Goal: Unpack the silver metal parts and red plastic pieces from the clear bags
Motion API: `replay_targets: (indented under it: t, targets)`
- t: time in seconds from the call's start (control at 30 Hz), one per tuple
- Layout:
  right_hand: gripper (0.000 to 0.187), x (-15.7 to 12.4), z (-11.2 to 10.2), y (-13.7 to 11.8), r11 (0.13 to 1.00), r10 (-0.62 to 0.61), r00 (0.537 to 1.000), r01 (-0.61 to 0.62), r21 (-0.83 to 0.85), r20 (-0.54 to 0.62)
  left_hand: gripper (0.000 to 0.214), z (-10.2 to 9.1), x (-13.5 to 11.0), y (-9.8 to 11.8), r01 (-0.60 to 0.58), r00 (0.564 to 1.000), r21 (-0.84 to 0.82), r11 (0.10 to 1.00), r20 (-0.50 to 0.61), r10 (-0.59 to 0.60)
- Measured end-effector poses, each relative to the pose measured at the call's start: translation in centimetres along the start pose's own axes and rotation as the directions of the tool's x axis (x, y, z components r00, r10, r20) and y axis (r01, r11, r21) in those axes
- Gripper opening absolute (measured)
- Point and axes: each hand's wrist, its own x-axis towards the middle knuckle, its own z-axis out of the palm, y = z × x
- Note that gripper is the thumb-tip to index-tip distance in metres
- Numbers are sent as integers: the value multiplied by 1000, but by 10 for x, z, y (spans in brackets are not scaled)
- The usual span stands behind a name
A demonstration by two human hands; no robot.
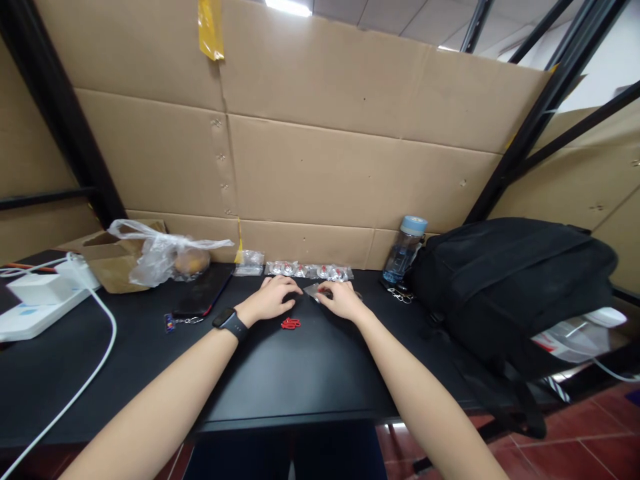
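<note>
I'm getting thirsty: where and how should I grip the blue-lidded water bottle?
Probably best around the clear body of the water bottle, below its blue lid, coming from the left with the right hand: it stands tall with that side exposed, while the black backpack crowds its right.

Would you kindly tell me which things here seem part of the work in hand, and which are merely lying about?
In the work, apparently: plastic packet at the right hand, red pieces, filled packets.
Just lying about, apparently: black backpack, water bottle, power strip.
</note>
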Motion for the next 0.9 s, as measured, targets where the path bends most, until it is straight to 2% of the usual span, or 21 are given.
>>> replay_targets:
  t: [0.1, 0.23, 0.43, 0.63, 0.77, 0.9]
  targets:
    - [23, -2, -5, -3, 1000, 23, 1000, -23, -11, 14, 36, 7, 0, 5, -32, 999, 3, 999, 28, 32]
    - [35, -3, -7, -7, 999, 27, 999, -26, -29, 38, 37, 17, 1, 7, -30, 999, 25, 999, 39, 29]
    - [18, 0, -2, -3, 996, 76, 997, -75, 48, -15, 37, 21, 1, 5, -40, 999, 45, 998, 39, 38]
    - [15, 4, -3, 9, 972, 116, 983, -83, 219, -140, 35, 20, 1, 8, -35, 999, 41, 999, 29, 34]
    - [15, 6, -9, 15, 909, 211, 947, -98, 405, -243, 34, 18, 1, 7, -14, 999, 29, 999, 39, 13]
    - [23, 7, -12, 17, 747, 280, 923, -36, 664, -265, 34, 16, 1, 6, 1, 999, 12, 1000, 48, -2]
